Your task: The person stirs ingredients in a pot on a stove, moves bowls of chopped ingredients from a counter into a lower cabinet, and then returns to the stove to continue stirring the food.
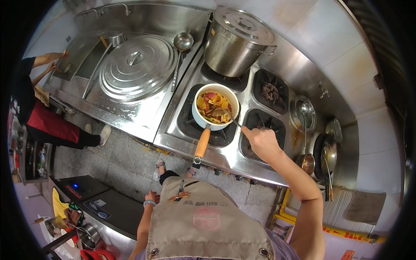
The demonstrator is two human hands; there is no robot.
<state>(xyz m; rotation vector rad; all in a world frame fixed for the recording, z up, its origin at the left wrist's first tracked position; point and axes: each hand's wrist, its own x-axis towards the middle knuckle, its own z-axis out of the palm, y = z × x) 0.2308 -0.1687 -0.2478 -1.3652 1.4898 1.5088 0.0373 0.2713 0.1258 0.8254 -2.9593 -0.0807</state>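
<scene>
A white saucepan (200,120) with a wooden handle (202,143) stands on the front left burner of a gas stove. Inside it is a brown broth with cut vegetables (214,101), some yellow, some reddish. My right hand (262,142) grips the thin handle of a spoon or small ladle (221,113), whose bowl lies in the broth at the pan's right side. My left hand (152,197) hangs by my apron, fingers loosely apart, and holds nothing; a pale bangle circles its wrist. The saucepan's handle points towards me and no hand is on it.
A tall lidded stockpot (232,45) stands on the back left burner. Left of the stove are a wide round lid (139,70) and a ladle (182,45). Pans (329,152) crowd the right end. A person (42,110) works at far left. Behind me is an induction cooker (79,188).
</scene>
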